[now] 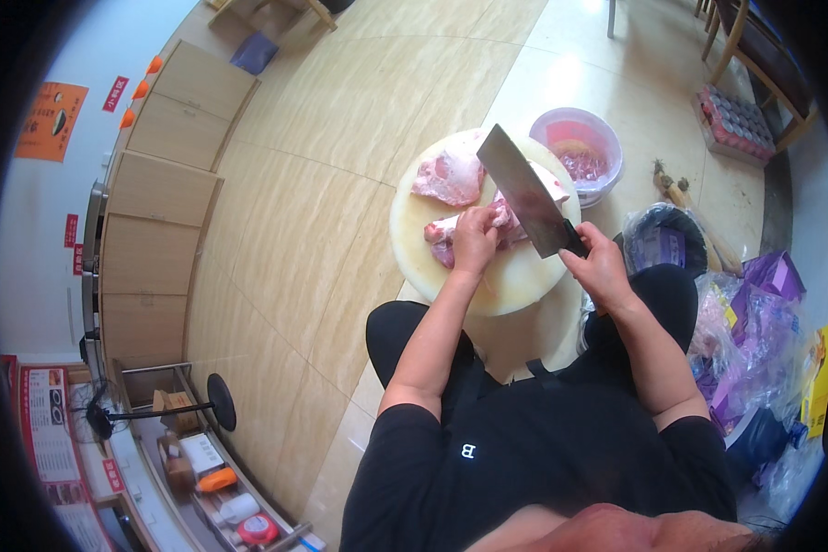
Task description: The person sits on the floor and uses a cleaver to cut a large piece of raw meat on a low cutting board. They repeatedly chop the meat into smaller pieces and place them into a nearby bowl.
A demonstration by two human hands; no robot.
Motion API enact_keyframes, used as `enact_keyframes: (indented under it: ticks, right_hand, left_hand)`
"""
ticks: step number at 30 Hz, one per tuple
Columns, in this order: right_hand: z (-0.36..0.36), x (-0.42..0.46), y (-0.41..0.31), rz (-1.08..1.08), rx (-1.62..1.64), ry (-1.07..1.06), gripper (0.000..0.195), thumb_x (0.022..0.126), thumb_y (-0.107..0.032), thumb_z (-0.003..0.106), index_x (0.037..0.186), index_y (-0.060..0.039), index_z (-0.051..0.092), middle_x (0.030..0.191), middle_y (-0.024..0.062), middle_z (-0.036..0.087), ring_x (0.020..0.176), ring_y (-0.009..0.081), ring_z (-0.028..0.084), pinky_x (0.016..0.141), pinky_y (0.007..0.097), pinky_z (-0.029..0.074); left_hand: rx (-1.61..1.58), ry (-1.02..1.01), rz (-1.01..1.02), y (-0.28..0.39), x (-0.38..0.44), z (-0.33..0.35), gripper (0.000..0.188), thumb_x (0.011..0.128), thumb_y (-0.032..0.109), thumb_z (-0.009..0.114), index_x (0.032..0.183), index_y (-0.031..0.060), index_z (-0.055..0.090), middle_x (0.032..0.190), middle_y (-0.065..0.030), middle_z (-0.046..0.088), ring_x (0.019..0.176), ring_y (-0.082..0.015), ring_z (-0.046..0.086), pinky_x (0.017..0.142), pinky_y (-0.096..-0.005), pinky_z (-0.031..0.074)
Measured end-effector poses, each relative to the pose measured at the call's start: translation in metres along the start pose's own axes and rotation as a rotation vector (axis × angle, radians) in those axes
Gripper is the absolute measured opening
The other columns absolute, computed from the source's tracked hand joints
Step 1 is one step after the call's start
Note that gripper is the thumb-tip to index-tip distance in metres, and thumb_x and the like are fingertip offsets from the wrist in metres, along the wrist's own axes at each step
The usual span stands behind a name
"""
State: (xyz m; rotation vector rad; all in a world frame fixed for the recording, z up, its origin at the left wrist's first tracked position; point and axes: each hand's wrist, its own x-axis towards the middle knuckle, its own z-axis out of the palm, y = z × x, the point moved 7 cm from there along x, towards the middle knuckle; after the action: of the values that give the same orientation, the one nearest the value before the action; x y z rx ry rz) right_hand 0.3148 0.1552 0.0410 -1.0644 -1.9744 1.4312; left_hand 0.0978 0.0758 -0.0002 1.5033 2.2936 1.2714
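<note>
A cleaver (524,193) with a black handle is gripped in my right hand (600,265), its broad blade raised over the round cutting board (414,262). My left hand (476,238) holds a piece of raw meat on the bone (444,231) on that board; the blade partly hides the meat at its right. Another slab of raw meat (448,179) lies apart, near the board's far left edge. Just beyond the board, to the right, a round plastic bucket (610,183) holds reddish pieces of what looks like meat.
A lined waste bin (693,238) stands by my right knee, with a heap of plastic bags (752,331) beside it. A broom (693,207) lies behind the bin. Farther right is a pack of cans (735,124) near a chair (748,48). A pedestal fan (162,410) and wooden cabinets (148,255) line the left.
</note>
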Motion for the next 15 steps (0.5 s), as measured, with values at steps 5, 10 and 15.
enact_keyframes:
  ticks: [5,10,15]
  right_hand:
    - [0.002,-0.001,-0.004,0.011,-0.043,-0.003,0.02,0.083,-0.014,0.065,0.096,-0.0017,0.057,0.068,0.0023,0.058,0.053,0.0068,0.049,0.049,0.0234,0.04]
    - [0.004,-0.002,-0.005,0.002,-0.033,-0.017,0.019,0.084,-0.014,0.065,0.096,-0.0016,0.057,0.066,0.0037,0.058,0.053,0.0074,0.049,0.048,0.0249,0.04]
    - [0.006,-0.001,-0.003,-0.006,-0.081,-0.038,0.021,0.084,-0.016,0.064,0.097,-0.0013,0.057,0.066,0.0046,0.057,0.052,0.0088,0.049,0.048,0.0258,0.04]
  left_hand:
    - [-0.05,0.016,-0.074,0.004,0.001,-0.006,0.023,0.067,-0.008,0.06,0.087,0.0039,0.063,0.087,-0.0076,0.057,0.077,-0.0212,0.058,0.069,-0.0319,0.049]
    - [-0.022,0.077,0.0,0.016,0.0,-0.01,0.019,0.074,-0.004,0.067,0.09,0.0058,0.067,0.083,-0.006,0.054,0.073,-0.0186,0.058,0.062,-0.0306,0.05]
    - [-0.053,0.067,0.005,0.018,-0.001,-0.007,0.021,0.072,-0.005,0.066,0.09,0.0056,0.068,0.083,-0.0069,0.056,0.072,-0.0191,0.058,0.063,-0.0306,0.05]
